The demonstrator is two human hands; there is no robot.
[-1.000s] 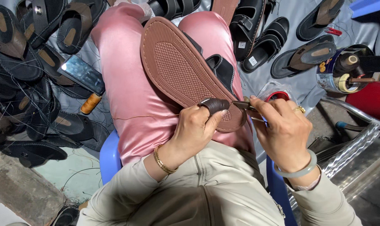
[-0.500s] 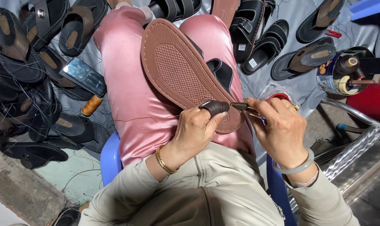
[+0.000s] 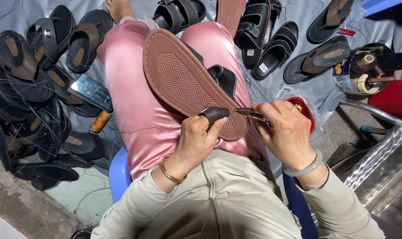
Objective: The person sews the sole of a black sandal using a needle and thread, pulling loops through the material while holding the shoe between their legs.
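I see the sandal lying sole-up across my lap on the pink trousers, its heel end toward me and the toe pointing away. Its brown sole shows a stippled tread; a black strap peeks out from under its right edge.

My left hand is closed on the heel end of the sandal, thumb up on the sole, and the thumb wears a dark brown thumb guard. A gold bracelet sits on that wrist.

My right hand is clenched around a small metal tool, whose tip meets the sole's edge just beside the guarded thumb. I cannot tell what kind of tool it is. That hand carries a gold ring and a pale green bangle at the wrist.

To my left lies a heap of dark sandals, with a cleaver and a spool of tan thread beside it. More black sandals lie ahead on the grey sheet. To the right stands a tin holding spools, and just behind my right hand sits a red bowl. I sit on a blue stool.
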